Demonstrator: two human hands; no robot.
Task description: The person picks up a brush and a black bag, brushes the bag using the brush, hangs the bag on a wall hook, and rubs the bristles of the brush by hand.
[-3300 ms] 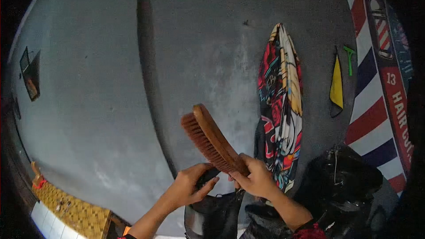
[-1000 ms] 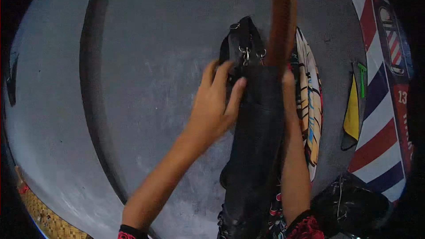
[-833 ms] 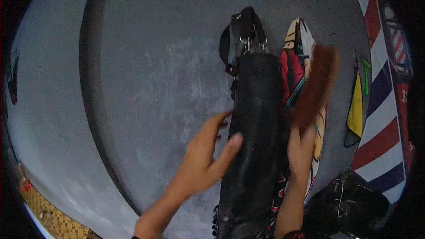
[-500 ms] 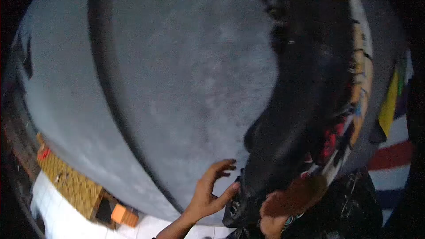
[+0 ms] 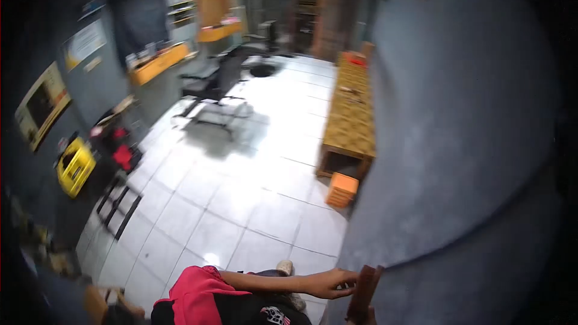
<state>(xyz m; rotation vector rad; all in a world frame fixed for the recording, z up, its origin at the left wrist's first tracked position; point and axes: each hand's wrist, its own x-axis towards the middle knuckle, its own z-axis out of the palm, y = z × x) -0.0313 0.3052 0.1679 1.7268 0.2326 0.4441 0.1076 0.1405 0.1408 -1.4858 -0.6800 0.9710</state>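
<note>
Both of my hands are at the lower right of the head view, beside the grey wall. My right hand (image 5: 369, 316), mostly cut off by the bottom edge, holds a brown folded flat object (image 5: 362, 296) that looks like a wallet. Its two flaps stand slightly apart at the top. My left hand (image 5: 335, 283) reaches across from the left with bent fingers closed at the near flap. What lies between the flaps is hidden.
A woven-topped bench (image 5: 349, 105) stands along the grey wall (image 5: 457, 144), with an orange box (image 5: 342, 190) at its end. Across the white tiled floor (image 5: 241, 204) is a black reclining chair (image 5: 226, 75). A yellow crate-like item (image 5: 76, 167) is on the left.
My view has swung from the wall and hanging dark bags to the room. My left hand, open before, now closes at the brown wallet-like object in my right hand.
</note>
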